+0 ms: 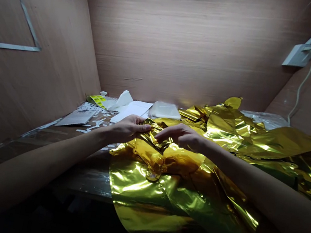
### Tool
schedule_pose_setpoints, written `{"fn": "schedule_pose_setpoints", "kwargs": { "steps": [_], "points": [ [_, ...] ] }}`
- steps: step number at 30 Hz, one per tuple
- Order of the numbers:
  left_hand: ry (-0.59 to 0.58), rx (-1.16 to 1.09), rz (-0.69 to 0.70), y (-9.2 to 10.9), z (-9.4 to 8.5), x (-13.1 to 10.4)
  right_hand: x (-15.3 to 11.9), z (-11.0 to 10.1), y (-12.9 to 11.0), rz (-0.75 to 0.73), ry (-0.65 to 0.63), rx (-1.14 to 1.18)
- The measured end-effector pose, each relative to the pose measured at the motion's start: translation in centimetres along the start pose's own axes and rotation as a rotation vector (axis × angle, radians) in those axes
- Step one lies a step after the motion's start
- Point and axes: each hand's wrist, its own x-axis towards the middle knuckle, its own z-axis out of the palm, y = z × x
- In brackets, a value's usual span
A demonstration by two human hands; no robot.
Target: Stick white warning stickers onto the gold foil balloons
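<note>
Gold foil balloons (142, 194), flat and uninflated, lie across the middle and right of the table and hang over its front edge. My left hand (129, 128) pinches the upper part of one foil balloon between thumb and fingers. Just to the right, my right hand (183, 136) is over the same crumpled foil, its index finger stretched toward the left hand and touching or nearly touching the foil. Its other fingers are curled, and what they may hold is hidden.
White paper sheets (132, 109), a clear plastic packet (165, 110) and a yellow label sheet (97, 100) lie at the back. A printed sheet (78, 116) and scattered white strips (94, 125) are at left. A socket box (299, 55) with a cable is on the right wall.
</note>
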Motion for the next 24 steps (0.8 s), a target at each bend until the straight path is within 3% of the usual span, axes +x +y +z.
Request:
{"fn": "schedule_pose_setpoints", "kwargs": {
  "steps": [2, 5, 8, 10, 14, 17, 20, 24],
  "points": [
    [-0.031, -0.035, -0.018, 0.1, -0.1, -0.2, 0.0, 0.2, -0.2, -0.101, 0.062, -0.108],
    [-0.014, 0.063, -0.037, -0.2, 0.4, -0.3, 0.1, 1.6, -0.3, -0.242, 0.337, -0.445],
    [0.043, 0.238, -0.057, -0.9, 0.9, 0.0, 0.4, 3.1, 0.0, -0.350, 0.306, -0.558],
    [0.109, 0.375, -0.067, -0.9, 0.2, 0.4, 0.4, 3.5, 0.3, -0.360, 0.280, -0.569],
    [0.412, 0.756, -0.059, 1.0, -4.5, 0.8, 0.2, 2.9, 1.0, -0.312, 0.445, -0.647],
    [0.565, 1.059, -0.122, 2.6, -8.6, 0.4, -0.2, 2.4, 1.7, -0.327, 0.447, -0.719],
    [0.509, 1.266, -0.234, 3.1, -10.5, 0.0, -0.4, 2.2, 2.4, -0.329, 0.373, -0.764],
    [0.355, 1.455, -0.240, 2.6, -10.0, 0.1, -0.4, 2.1, 2.9, -0.285, 0.379, -0.789]
  ]
}}
